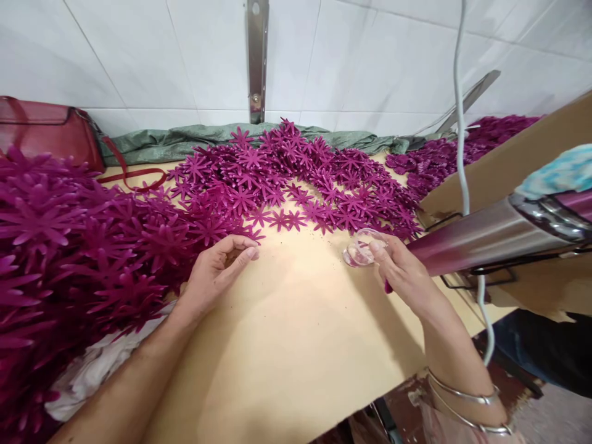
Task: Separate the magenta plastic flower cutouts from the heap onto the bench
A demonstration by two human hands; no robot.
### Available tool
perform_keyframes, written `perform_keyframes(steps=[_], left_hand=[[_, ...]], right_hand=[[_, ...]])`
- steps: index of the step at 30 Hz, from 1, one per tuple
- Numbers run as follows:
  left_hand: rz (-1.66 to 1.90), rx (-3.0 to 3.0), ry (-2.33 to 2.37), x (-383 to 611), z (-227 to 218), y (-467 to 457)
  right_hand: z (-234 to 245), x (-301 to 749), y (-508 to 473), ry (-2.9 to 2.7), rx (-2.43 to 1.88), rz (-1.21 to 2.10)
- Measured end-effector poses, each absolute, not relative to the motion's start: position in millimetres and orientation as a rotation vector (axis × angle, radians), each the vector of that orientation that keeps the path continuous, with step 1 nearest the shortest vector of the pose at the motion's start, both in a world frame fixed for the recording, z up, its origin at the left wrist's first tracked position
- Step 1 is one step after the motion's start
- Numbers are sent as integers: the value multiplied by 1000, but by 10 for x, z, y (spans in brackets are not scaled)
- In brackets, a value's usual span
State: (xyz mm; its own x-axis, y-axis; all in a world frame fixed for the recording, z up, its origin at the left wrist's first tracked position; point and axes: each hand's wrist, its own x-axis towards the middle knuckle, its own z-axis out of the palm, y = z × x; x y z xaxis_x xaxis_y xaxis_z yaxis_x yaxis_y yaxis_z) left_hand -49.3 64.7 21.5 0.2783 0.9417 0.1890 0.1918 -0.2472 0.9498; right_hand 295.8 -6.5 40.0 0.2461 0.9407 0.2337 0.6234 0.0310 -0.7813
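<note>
Magenta plastic flowers [296, 179] are lying in a thick band along the far edge of the tan worktop [296, 345], and a deeper heap of them is crowding its left edge. The person's left hand [217, 268] is resting on the bare middle of the surface just beside that heap, with its fingers loosely curled and gripping nothing. The right hand [404, 274] is hovering near the right edge, pinching a small clear plastic piece [359, 250] between thumb and fingertips, just in front of the flowers. A shiny metal tube [485, 237] is jutting in over the right edge, close behind that hand. A red bag [46, 129] is sitting at the far left corner.
</note>
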Motion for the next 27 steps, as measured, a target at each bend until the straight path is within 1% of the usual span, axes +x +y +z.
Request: perform_keyframes(steps=[6, 9, 11, 13, 14, 16, 18, 22, 23, 27], left_hand=[[1042, 1591, 1022, -489, 204, 642], [1064, 1597, 1002, -492, 189, 646], [1088, 1605, 993, -489, 176, 647], [1104, 1617, 981, -485, 162, 646], [1115, 1622, 970, -482, 156, 645], [1136, 1626, 940, -480, 149, 639], [1145, 1629, 927, -483, 155, 623], [1123, 1670, 906, -504, 200, 565], [1124, 1668, 879, -512, 209, 556], [1044, 1648, 819, -527, 199, 579]], right_hand=[[400, 2700, 151, -1551, -1627, 509], [466, 2665, 190, -1624, -1749, 483], [579, 2648, 137, -1638, -1883, 310], [731, 2590, 42, -1634, -1924, 45], [807, 2534, -5, -1658, -1866, -31], [921, 2349, -70, -1755, -1648, -64], [947, 2067, -81, -1864, -1463, 63], [719, 1416, 35, -1841, -1176, 331], [629, 1292, 78, -1826, -1137, 338], [315, 1080, 211, -1878, -1118, 195]])
